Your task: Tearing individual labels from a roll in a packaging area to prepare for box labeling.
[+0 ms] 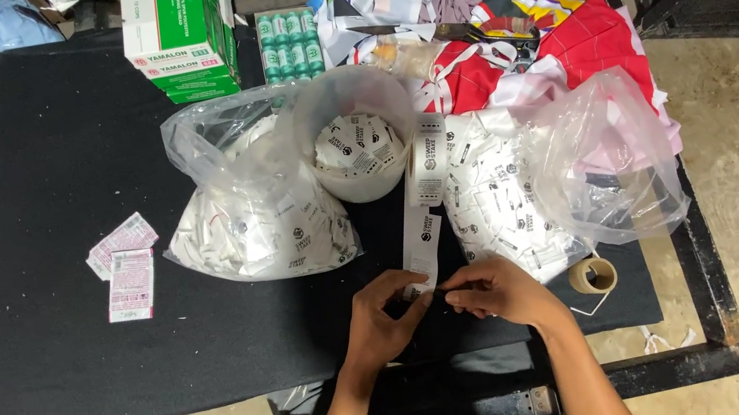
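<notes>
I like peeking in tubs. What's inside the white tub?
The white tub holds a heap of small white labels with dark round marks. What lies under that heap cannot be seen.

Your left hand (380, 322) and right hand (495, 289) are bare, without gloves, rings or watch; both forearms are uncovered, no sleeves showing.

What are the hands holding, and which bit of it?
Both hands, left hand and right hand, pinch the near end of a long white label strip that trails up to the white tub.
</notes>
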